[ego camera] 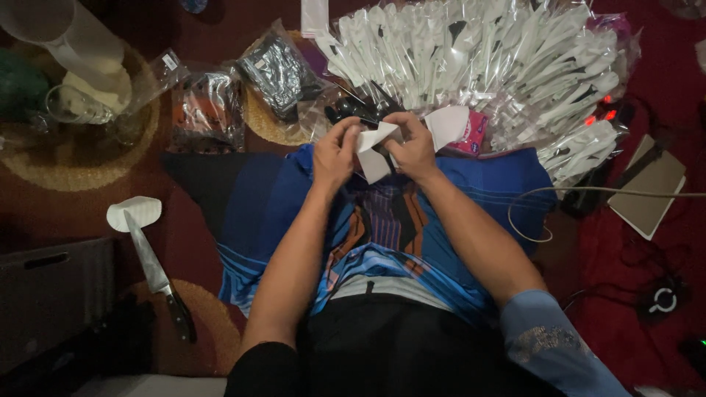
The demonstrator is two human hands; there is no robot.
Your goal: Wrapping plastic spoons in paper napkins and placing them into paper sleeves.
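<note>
Dark red carpet (pixel 220 44) underlies everything; I see my left hand (pixel 334 153) and right hand (pixel 414 151) both pinching shut on white folded paper (pixel 373 156), wrapped cutlery packs (pixel 500 66) at one o'clock.

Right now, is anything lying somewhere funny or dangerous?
Yes. A kitchen knife lies bare on the red floor covering, its tip resting on a white paper piece, left of the person's knee.

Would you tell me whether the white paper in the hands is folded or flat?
Folded: the white paper shows creased, angled flaps between both hands.
</note>
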